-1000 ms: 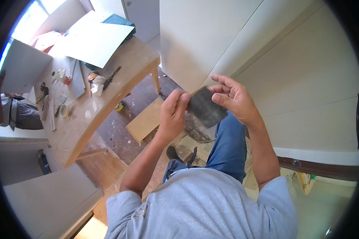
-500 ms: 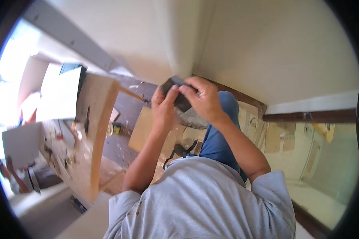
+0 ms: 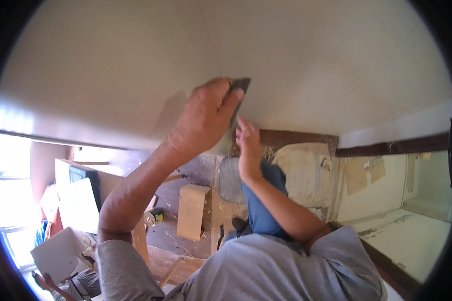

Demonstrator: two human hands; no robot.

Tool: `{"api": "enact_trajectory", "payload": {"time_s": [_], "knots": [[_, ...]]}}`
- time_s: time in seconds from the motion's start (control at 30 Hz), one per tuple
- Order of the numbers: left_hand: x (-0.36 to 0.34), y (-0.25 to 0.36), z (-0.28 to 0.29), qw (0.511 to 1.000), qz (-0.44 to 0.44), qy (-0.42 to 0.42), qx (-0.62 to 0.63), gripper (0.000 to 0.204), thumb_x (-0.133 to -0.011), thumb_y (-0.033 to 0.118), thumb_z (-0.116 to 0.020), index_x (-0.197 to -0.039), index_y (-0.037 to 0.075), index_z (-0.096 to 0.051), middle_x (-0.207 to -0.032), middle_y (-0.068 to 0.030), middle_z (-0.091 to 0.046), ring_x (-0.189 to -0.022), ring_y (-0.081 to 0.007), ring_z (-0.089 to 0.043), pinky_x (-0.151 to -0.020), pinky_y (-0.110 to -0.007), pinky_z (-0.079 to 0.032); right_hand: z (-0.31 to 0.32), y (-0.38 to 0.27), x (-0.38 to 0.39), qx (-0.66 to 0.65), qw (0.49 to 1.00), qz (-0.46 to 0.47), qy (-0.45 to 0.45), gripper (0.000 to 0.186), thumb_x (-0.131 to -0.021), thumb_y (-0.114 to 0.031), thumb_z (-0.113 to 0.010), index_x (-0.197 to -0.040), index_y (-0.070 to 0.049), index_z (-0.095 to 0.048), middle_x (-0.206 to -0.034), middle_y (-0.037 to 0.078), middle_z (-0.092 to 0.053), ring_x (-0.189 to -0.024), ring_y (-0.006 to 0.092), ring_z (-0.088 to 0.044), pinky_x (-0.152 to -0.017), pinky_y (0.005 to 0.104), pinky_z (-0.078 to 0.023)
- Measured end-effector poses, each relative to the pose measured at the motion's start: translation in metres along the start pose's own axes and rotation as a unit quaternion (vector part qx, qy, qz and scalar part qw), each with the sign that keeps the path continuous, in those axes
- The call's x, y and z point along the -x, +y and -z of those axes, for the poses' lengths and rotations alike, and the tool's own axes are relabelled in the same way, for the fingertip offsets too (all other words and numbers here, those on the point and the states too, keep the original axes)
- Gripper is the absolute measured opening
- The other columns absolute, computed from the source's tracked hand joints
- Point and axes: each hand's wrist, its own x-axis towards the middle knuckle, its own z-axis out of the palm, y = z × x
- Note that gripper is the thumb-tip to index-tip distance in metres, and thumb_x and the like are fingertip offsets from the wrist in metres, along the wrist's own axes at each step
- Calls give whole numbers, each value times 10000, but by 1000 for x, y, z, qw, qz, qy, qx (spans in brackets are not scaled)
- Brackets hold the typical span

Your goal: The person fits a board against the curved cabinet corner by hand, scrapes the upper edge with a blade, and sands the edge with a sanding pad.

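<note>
A dark grey, thin rectangular piece (image 3: 241,84), looking like folded sandpaper, is raised in front of the pale wall corner. My left hand (image 3: 204,114) grips it with the fingers closed behind and the thumb on its near face. Whether the piece touches the wall, I cannot tell. Just below and to the right is my right hand (image 3: 249,150), its fingers loosely stretched upward near the piece's lower end and nothing visible in them.
Pale walls (image 3: 110,75) rise ahead on both sides. Below lie a wooden box (image 3: 193,211), a tin (image 3: 154,216) and a grey mat (image 3: 230,179) on the stained floor. At lower left, another person's arm (image 3: 50,282) shows beside a pale panel (image 3: 55,254).
Both hands held the dark piece lower down before. Now my left hand has lifted it up toward the wall corner, and my right hand has come off it and dropped. The view has turned left.
</note>
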Motion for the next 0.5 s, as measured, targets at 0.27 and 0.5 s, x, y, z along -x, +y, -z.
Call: {"api": "enact_trajectory", "payload": {"time_s": [0.27, 0.5], "knots": [[-8, 82, 68, 997, 31, 46, 62, 230, -1002, 222, -616, -1066, 4, -584, -964, -256, -597, -911, -467, -608, -773, -509, -493, 37, 80, 16, 242, 931, -117, -245, 574, -1021, -426, -580, -1454, -51, -527, -1419, 209, -582, -1360, 323, -502, -1126, 457, -398], [34, 131, 131, 977, 187, 95, 51, 203, -988, 193, -654, -1036, 7, -589, -893, -209, -667, -875, -448, -662, -734, -514, -517, 0, -169, -109, -120, 894, -355, -247, 373, -1050, -384, -594, -1119, -28, -681, -955, 67, -733, -825, 184, -667, -788, 331, -546]]}}
